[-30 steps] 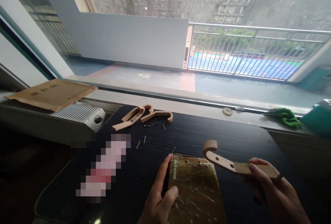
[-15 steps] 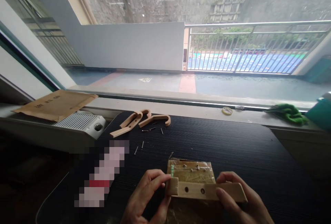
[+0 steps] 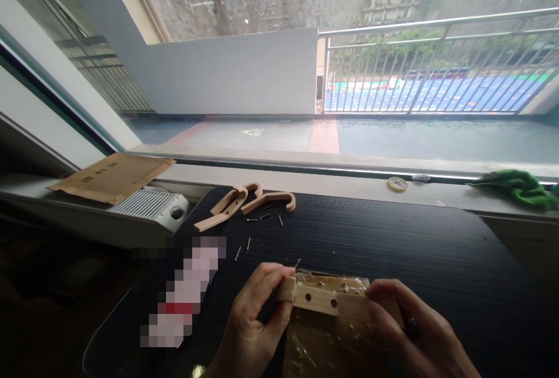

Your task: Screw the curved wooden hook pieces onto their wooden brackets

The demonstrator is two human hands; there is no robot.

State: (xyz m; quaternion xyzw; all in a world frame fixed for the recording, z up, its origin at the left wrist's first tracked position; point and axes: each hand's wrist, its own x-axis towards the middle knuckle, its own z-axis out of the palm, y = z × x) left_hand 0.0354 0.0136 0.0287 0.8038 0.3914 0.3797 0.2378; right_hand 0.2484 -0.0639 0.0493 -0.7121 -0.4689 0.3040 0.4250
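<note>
A light wooden hook (image 3: pixel 321 300) with two dark holes in its flat face lies level between my hands. My left hand (image 3: pixel 255 314) pinches its curled end between thumb and fingers. The straight end is gripped by my right hand (image 3: pixel 410 320), which covers part of it. Under the hook is a brown board wrapped in clear tape (image 3: pixel 336 343), with several small screw heads or plugs near its far edge. Beyond my left hand, several more wooden hooks (image 3: pixel 271 201) lie together at the far side of the black table (image 3: pixel 384 238).
Several loose screws (image 3: pixel 248 244) lie between the hooks and my left hand. A blurred-out item (image 3: pixel 187 290) rests at the left. On the sill are a tape roll (image 3: pixel 397 184) and a green cloth (image 3: pixel 515 187). A brown envelope (image 3: pixel 117 177) lies over a radiator (image 3: pixel 151 209).
Both hands have moved the wooden hook slightly away from me, over the board's far part, so more of the near board shows. The camera view has tilted and shifted a little.
</note>
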